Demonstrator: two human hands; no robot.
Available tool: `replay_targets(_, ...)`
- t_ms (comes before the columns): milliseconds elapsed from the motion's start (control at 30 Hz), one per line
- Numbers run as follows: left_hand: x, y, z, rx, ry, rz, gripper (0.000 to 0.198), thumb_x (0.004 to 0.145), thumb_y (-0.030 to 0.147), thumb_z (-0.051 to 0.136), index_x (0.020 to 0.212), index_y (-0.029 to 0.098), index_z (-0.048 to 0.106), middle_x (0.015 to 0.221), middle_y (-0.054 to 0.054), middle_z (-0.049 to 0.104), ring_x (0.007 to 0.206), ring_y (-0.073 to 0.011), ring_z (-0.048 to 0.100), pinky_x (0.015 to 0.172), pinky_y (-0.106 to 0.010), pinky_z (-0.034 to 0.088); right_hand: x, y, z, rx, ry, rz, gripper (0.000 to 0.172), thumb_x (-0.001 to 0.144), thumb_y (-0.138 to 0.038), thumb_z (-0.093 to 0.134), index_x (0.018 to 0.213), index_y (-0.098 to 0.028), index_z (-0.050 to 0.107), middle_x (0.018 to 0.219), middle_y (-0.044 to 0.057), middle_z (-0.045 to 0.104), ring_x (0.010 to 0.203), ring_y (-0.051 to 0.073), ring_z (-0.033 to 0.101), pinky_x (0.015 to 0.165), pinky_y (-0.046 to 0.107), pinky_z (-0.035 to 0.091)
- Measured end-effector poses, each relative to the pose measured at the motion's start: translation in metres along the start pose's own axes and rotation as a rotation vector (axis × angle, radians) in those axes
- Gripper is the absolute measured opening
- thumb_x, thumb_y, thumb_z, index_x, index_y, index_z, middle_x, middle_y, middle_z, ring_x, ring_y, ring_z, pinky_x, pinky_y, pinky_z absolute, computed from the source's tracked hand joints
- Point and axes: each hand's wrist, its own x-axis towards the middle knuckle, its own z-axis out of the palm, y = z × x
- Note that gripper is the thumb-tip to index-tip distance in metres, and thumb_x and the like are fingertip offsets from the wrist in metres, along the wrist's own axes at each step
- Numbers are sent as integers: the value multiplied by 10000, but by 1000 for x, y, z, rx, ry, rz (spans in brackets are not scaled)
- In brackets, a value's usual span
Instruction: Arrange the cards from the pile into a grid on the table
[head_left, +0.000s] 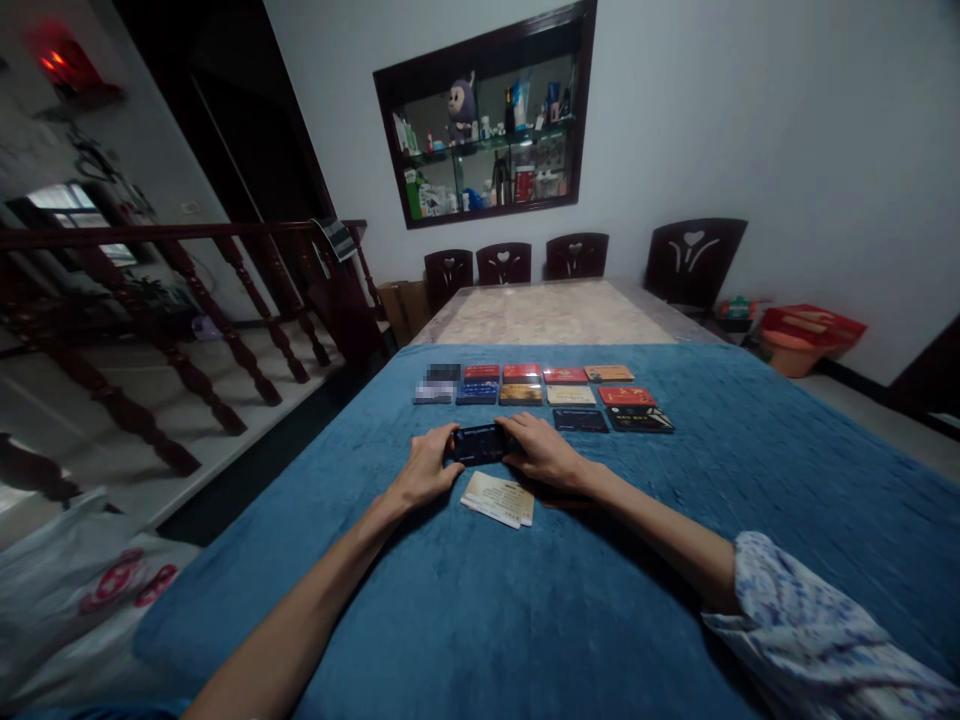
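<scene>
My left hand point(431, 468) and my right hand point(541, 452) grip a dark card point(481, 445) by its two short ends, low over the blue cloth. Whether it is one card or a small stack, I cannot tell. Just below it lie a few overlapping cream cards point(496, 498). Part of a brown item point(568, 501) shows under my right forearm. Beyond my hands, cards sit in rows: a black card with white marks point(640, 418), a dark card point(580, 420), a red stack point(627, 396), a cream stack point(571, 395), a gold stack point(520, 394) and a blue stack point(477, 392).
A blue cloth point(360, 440) covers the near part of the table; its far part point(555, 312) has a pale top. Dark chairs point(504, 262) stand at the far end. Left are a wooden railing point(172, 236) and a white plastic bag point(82, 590); an orange bin point(799, 345) is at right.
</scene>
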Motion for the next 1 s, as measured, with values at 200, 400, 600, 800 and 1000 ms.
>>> replay_targets(200,-1,5,-3,72,12,9,518,752,119,693,1252,157,562,1103,-93,663,1058,-267,608,972,-449,433,0,-1,-3,-5,1,8,552,812,-191,681,1340,-136,532,1136,140,627,1077,280,534,900,415,451)
replay_targets(400,-2,7,-3,107,40,46,513,780,124,680,1271,201,556,1184,-89,614,1143,-276,566,1024,-488,375,0,4,-2,5,35,-7,555,799,-193,686,1333,-155,536,1151,130,612,1061,273,512,896,419,451)
replay_targets(600,-1,9,-2,153,49,44,521,780,121,666,1285,197,562,1211,-100,593,1178,-285,542,1043,-500,346,1,4,-5,-3,52,-21,541,786,-210,692,1308,-170,553,1130,123,607,1046,271,504,886,419,456)
replay_targets(800,3,10,-1,202,59,73,503,784,111,640,1275,189,565,1214,-111,603,1175,-291,542,1036,-512,339,3,0,-13,-77,39,-13,571,774,-290,714,1289,-88,573,1158,171,574,1068,292,476,881,425,460)
replay_targets(1000,11,18,-3,244,40,99,496,785,124,617,1275,190,564,1224,-120,590,1186,-303,522,1039,-531,323,2,1,-28,-136,29,-7,512,762,-326,735,1225,-144,615,1196,159,557,1121,303,455,873,431,463)
